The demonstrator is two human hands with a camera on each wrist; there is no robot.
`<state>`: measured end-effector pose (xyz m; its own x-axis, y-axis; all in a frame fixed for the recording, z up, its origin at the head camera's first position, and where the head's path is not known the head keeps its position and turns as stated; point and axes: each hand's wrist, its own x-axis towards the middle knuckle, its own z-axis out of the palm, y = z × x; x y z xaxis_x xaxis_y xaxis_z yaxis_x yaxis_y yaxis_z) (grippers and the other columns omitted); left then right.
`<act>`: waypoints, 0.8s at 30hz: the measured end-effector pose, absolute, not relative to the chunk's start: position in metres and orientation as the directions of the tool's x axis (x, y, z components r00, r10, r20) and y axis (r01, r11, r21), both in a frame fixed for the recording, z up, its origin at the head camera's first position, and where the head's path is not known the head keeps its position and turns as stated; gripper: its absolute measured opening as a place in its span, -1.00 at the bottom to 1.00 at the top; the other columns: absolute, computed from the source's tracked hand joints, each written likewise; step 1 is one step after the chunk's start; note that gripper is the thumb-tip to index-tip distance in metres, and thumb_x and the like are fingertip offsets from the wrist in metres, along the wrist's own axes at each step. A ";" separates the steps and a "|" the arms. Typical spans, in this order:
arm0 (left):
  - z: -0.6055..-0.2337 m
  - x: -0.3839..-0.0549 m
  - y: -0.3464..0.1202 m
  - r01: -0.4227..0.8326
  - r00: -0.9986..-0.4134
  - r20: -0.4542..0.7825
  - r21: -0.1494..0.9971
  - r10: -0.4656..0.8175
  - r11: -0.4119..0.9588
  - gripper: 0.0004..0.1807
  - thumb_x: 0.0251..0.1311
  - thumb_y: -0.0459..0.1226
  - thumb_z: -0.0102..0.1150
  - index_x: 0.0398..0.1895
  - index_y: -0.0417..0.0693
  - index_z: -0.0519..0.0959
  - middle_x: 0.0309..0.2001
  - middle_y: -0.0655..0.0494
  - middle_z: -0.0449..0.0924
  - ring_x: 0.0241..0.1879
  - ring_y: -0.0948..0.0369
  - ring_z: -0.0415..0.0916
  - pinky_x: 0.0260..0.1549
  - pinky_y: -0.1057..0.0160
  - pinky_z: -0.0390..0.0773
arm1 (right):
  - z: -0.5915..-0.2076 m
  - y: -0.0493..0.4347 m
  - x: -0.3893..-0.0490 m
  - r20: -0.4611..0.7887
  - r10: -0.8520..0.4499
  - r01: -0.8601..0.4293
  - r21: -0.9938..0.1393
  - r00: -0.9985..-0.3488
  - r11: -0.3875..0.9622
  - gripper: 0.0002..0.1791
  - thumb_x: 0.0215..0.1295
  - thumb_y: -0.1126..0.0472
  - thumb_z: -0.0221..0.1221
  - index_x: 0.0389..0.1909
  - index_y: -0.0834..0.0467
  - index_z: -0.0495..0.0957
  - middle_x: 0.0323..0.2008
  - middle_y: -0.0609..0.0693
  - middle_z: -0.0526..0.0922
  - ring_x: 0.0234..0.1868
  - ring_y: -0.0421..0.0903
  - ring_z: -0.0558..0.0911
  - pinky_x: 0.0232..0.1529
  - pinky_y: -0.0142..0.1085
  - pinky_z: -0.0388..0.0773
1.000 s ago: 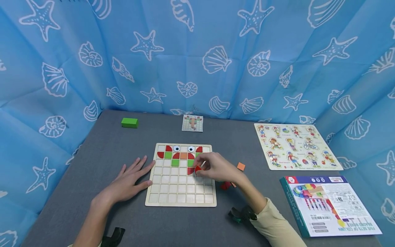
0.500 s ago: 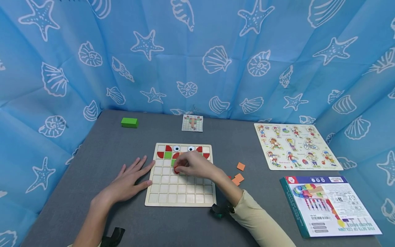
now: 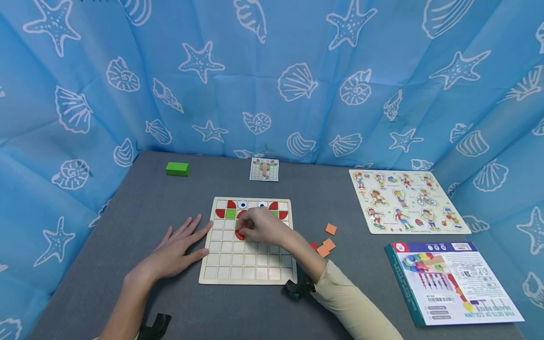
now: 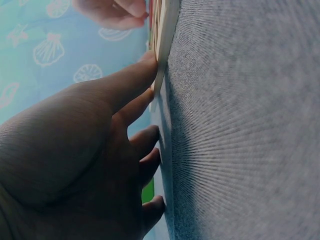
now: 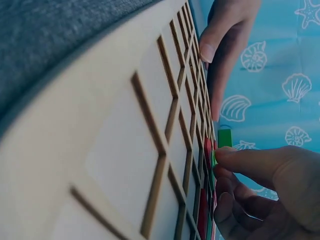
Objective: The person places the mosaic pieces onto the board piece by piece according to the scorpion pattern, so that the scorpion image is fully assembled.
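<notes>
A wooden grid board [image 3: 248, 279] lies on the grey table, its upper rows holding red quarter-circle tiles, green square tiles [image 3: 230, 214] and round eye tiles [image 3: 242, 204]. Over the board my right hand [image 3: 265, 227] pinches a red quarter-circle tile [image 3: 240, 235] at a cell in the left half, fingertips right down at the grid. The hand covers several cells around it. In the right wrist view, thumb and fingertips [image 5: 223, 156] meet at the board's surface. My left hand [image 3: 176, 250] lies spread on the table, thumb and forefinger touching the board's left edge.
Loose orange square tiles [image 3: 329, 244] and a red tile [image 3: 313, 245] lie right of the board. A pattern card [image 3: 264, 169] lies behind it, a green block [image 3: 177, 169] at back left. Farther right are a picture puzzle board [image 3: 403, 202] and a box [image 3: 454, 283].
My right hand has carried the red quarter-circle tile leftward across the board and lowered it to a cell in the left half. My left hand has stayed at the board's edge.
</notes>
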<state>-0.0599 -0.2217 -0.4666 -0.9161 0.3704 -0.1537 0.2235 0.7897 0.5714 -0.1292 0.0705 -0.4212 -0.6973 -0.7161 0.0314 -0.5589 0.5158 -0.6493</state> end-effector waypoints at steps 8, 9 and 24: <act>-0.454 -0.057 -0.218 0.198 -0.914 -0.183 0.578 0.362 0.792 -0.16 0.48 0.26 0.20 0.73 0.36 0.23 0.76 -0.23 0.04 0.74 -0.37 -0.11 0.53 -0.67 -0.22 | -0.421 0.066 -0.122 0.017 -0.713 -0.569 -0.617 -0.701 0.544 -0.89 0.36 0.30 0.46 -0.13 0.20 0.82 -0.19 0.04 0.84 -0.27 -0.16 0.68 -0.19 -0.47 0.60; -0.453 -0.057 -0.218 0.198 -0.914 -0.181 0.582 0.363 0.789 -0.16 0.48 0.25 0.20 0.74 0.35 0.22 0.76 -0.24 0.04 0.74 -0.37 -0.12 0.53 -0.68 -0.24 | -0.420 0.066 -0.121 0.014 -0.708 -0.567 -0.611 -0.706 0.553 -0.89 0.37 0.30 0.46 -0.13 0.20 0.82 -0.19 0.04 0.85 -0.27 -0.15 0.68 -0.19 -0.46 0.59; -0.443 -0.055 -0.213 0.175 -0.911 -0.220 0.563 0.350 0.808 -0.17 0.51 0.19 0.22 0.73 0.23 0.24 0.76 -0.23 0.03 0.75 -0.37 -0.13 0.55 -0.66 -0.21 | -0.410 0.099 -0.112 0.027 -0.671 -0.514 -0.665 -0.741 0.541 -0.87 0.40 0.25 0.44 -0.09 0.17 0.82 -0.22 0.00 0.83 -0.31 -0.20 0.67 -0.24 -0.46 0.59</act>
<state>-0.0553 -0.2130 -0.4435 -0.9105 0.3500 -0.2200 0.1746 0.8079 0.5628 -0.1120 0.0991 -0.4095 -0.7406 -0.6714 0.0267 -0.5144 0.5409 -0.6654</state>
